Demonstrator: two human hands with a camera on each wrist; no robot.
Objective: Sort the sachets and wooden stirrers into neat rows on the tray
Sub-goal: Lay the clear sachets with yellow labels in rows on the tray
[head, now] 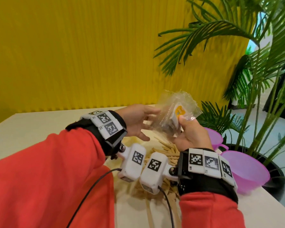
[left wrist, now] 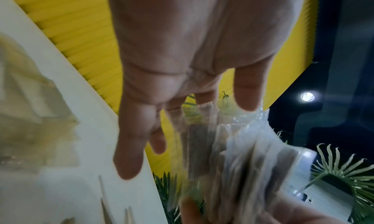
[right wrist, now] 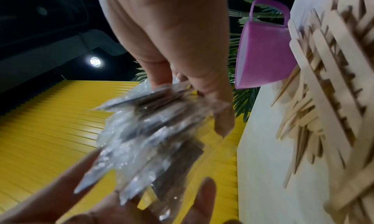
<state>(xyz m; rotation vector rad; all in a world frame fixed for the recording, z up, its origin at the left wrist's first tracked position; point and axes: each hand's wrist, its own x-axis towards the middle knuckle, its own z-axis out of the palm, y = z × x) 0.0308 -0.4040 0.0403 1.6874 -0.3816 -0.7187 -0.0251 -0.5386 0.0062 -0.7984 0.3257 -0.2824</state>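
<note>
Red sleeves fill the near foreground at 7 o'clock, with the left hand raised above the table, its fingers straight and relaxed beside a clear plastic bag. That bag of sachets is pinched by the right hand at centre, above the piled wooden stirrers. Two purple bowls are seen at 4 o'clock.
</note>
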